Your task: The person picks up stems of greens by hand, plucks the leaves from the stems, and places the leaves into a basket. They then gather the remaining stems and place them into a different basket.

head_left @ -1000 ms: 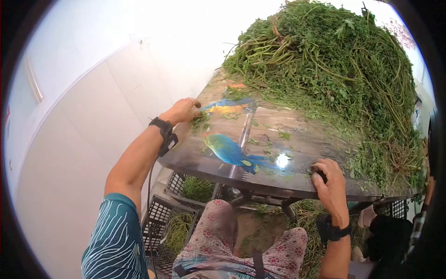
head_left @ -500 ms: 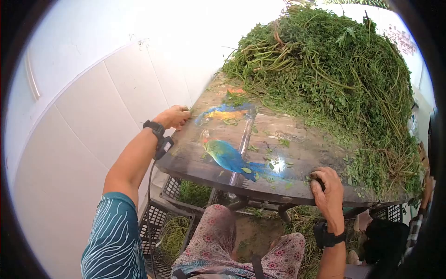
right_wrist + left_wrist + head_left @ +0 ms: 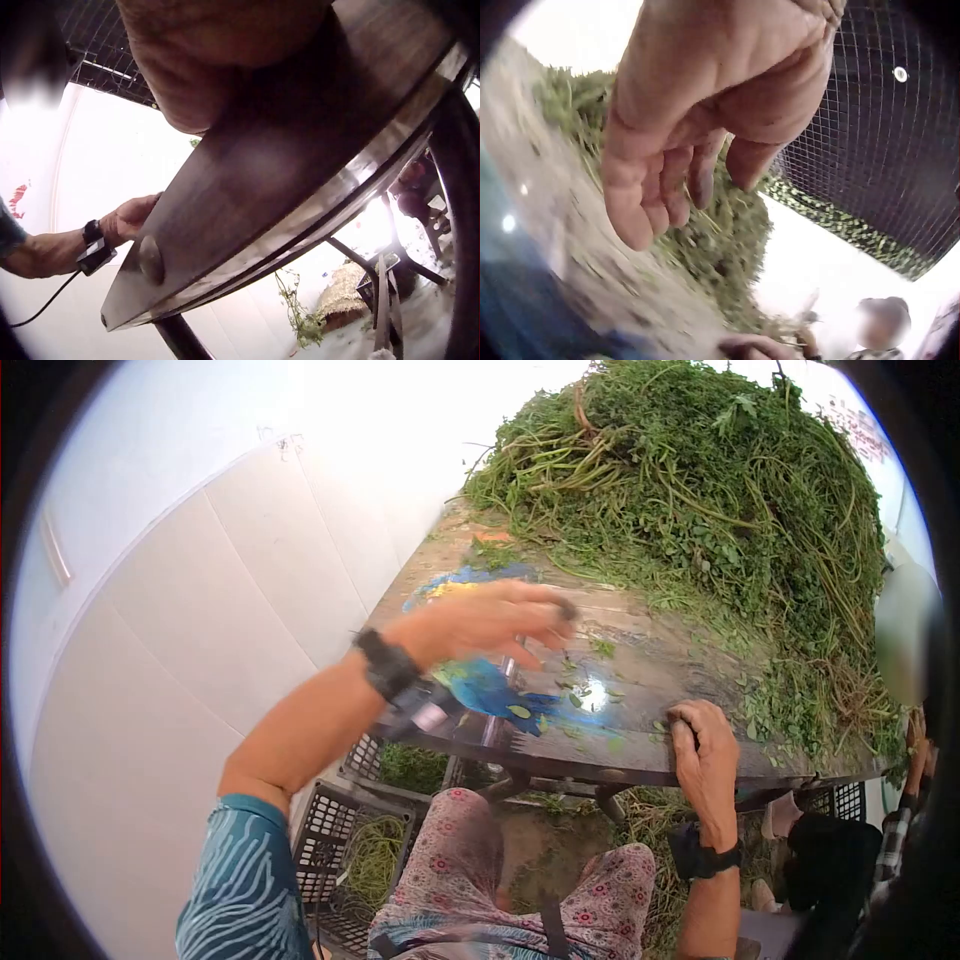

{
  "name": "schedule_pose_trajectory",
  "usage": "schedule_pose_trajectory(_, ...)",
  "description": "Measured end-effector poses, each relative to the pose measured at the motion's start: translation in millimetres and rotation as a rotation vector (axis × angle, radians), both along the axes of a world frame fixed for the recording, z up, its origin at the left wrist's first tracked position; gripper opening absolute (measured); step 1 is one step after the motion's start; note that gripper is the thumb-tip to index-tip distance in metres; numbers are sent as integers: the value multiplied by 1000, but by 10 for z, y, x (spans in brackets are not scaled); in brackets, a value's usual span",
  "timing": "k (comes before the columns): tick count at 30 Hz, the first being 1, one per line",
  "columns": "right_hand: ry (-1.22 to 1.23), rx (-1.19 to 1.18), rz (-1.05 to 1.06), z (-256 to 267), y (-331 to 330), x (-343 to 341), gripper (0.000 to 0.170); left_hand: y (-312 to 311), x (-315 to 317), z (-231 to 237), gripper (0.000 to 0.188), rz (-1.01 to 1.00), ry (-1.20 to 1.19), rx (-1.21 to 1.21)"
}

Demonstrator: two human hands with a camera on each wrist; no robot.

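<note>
My left hand (image 3: pixel 485 622), blurred in the head view, is over the left part of the wooden table (image 3: pixel 625 628). Its fingers are loosely extended and hold nothing; a dark smudge marks one fingertip. The left wrist view shows the same hand (image 3: pixel 712 97) with relaxed, slightly bent fingers. Near the table's front edge, my right hand (image 3: pixel 708 750) rests with loosely curled fingers and a darkened thumb tip; nothing shows in its grasp. A large heap of green leafy stems (image 3: pixel 690 490) covers the table's far and right side. Loose leaves lie around a painted blue bird (image 3: pixel 485 688).
Black plastic crates (image 3: pixel 335 820) with greens stand under the table on the left. Fallen stems (image 3: pixel 640 830) litter the floor below. Another person's dark-clad leg (image 3: pixel 835 870) is at the right. A pale panelled wall (image 3: pixel 230 590) runs along the left side.
My left hand first drew back to the table's left edge, then swung right over the tabletop, passing above the painted bird. The right hand has stayed at the front edge.
</note>
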State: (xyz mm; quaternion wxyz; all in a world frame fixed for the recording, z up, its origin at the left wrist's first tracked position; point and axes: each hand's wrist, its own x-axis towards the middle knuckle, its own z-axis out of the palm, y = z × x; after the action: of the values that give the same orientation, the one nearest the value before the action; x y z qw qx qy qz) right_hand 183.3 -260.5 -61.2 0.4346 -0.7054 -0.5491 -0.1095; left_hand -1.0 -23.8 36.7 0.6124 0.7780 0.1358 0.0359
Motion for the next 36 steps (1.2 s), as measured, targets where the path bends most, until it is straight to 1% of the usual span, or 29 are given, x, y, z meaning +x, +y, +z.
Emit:
schedule_pose_trajectory(1,-2,10,4,5,-1,-2,11,-46,223,-216,46,-205,-115,97)
schedule_pose_trajectory(3,-6,30,7,14,-22,-6,10,-243,573,-490,49,-290,-141,-90)
schedule_pose_trajectory(5,7,41,22,14,-53,9,10,-488,781,-572,49,-30,43,-645)
schedule_pose_trajectory(6,13,49,28,14,-71,21,9,-343,860,-755,49,-199,-110,-357)
schedule_pose_trajectory(7,17,54,32,15,-88,33,10,-31,951,-1087,49,-363,-262,-64)
schedule_pose_trajectory(9,32,67,40,13,-114,50,10,275,878,-1104,49,-256,-254,-298)
schedule_pose_trajectory(10,50,65,46,6,-119,59,11,436,683,-958,49,33,-79,-812)
schedule_pose_trajectory(12,43,74,32,-8,-122,66,11,790,292,-751,53,370,-63,-578)
schedule_pose_trajectory(13,38,78,25,-15,-112,64,11,1006,55,-731,40,548,-98,-495)
schedule_pose_trajectory(14,21,76,28,-20,-92,62,11,1117,-199,-575,31,479,202,373)
schedule_pose_trajectory(15,3,70,29,-27,-74,66,11,1231,-466,-432,23,334,482,1236)
schedule_pose_trajectory(16,-19,58,12,-34,-86,88,11,1397,-782,-497,26,356,252,1333)
schedule_pose_trajectory(17,-27,38,5,-56,-80,101,12,1518,-996,-517,38,377,182,1206)
schedule_pose_trajectory(18,-37,13,-14,-74,-67,113,12,1401,-1059,-450,54,388,60,1010)
schedule_pose_trajectory(19,-35,10,-12,-72,-67,126,12,1341,-1013,-433,53,645,71,384)
schedule_pose_trajectory(21,-17,12,-5,-63,-87,125,13,888,-732,-264,41,840,-49,-101)
schedule_pose_trajectory(23,13,24,24,-29,-87,89,13,455,-558,-308,33,629,-15,93)
schedule_pose_trajectory(26,-2,30,41,-37,-103,84,13,-357,-377,-323,23,352,10,407)
schedule_pose_trajectory(29,17,-110,83,31,-147,113,17,-621,-240,-573,17,221,-128,580)
schedule_pose_trajectory(32,32,-65,169,84,-269,225,23,-642,-172,-832,16,286,-280,622)
schedule_pose_trajectory(34,-9,-120,57,304,-489,401,26,-619,-161,-853,14,302,-269,681)
schedule_pose_trajectory(35,37,-149,11,395,-614,555,28,-619,-168,-871,13,314,-259,708)
schedule_pose_trajectory(36,-118,-40,-173,410,-695,725,28,-624,-167,-882,13,329,-263,707)
